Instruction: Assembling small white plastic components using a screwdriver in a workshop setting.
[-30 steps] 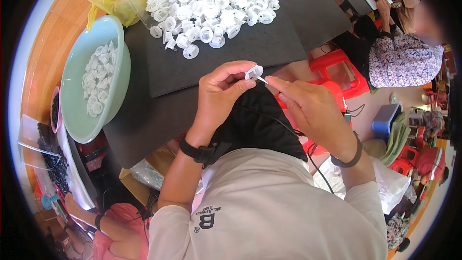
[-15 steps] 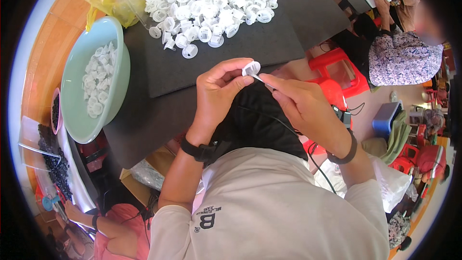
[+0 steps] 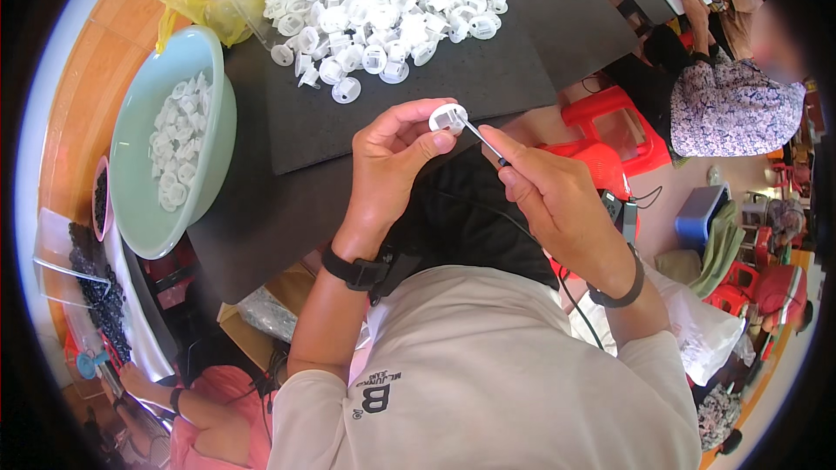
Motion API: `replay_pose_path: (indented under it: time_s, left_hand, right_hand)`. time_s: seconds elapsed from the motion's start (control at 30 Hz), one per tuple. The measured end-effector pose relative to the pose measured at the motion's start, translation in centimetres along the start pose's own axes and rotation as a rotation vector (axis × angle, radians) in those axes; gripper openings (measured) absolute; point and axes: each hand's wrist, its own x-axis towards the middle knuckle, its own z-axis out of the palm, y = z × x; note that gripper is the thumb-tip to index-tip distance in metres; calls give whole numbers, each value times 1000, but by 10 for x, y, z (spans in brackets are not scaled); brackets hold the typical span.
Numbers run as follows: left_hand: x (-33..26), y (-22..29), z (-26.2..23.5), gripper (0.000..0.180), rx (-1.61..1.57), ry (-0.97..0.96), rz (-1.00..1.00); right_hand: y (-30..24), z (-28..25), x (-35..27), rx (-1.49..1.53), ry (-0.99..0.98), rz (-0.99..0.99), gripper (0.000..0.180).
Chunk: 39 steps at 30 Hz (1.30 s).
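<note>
Between thumb and fingers, my left hand [image 3: 396, 144] pinches a round white plastic part [image 3: 447, 119] with a rectangular opening in its face. My right hand [image 3: 557, 191] grips a small tool with a thin metal shaft [image 3: 482, 138] and a dark end, like a slim screwdriver. Its tip touches or nearly touches the white part near the upper right of the opening. Beyond my hands, a large heap of similar white parts [image 3: 374, 13] lies on a dark board [image 3: 305, 135]. A pale green basin [image 3: 131, 165] to the left holds several more white pieces [image 3: 178, 139].
A yellow plastic bag [image 3: 196, 0] sits at the far left behind the basin. Red plastic stools [image 3: 623, 126] stand to the right of the table [image 3: 226, 235]. Another person in a patterned top [image 3: 736, 109] sits at the far right; a co-worker's arm [image 3: 209, 418] shows at lower left.
The white part has turned so its face with the opening shows. My right hand has drawn slightly back and down, exposing more of the tool's shaft.
</note>
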Motion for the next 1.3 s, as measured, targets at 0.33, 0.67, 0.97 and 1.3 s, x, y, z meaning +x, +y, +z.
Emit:
replay_pose_path:
  time_s: [0.33, 0.67, 0.97, 1.3]
  left_hand:
    - [0, 0, 2, 29, -30, 19, 20]
    - [1, 2, 3, 30, 77, -26, -34]
    - [0, 3, 6, 28, -8, 26, 18]
    - [1, 0, 6, 27, 13, 105, 49]
  right_hand:
    - [-1, 5, 6, 21, 12, 2, 36]
    - [-3, 6, 2, -344, -22, 11, 41]
    - [-1, 14, -1, -237, 74, 0, 43]
    - [-12, 17, 1, -234, 99, 81, 40]
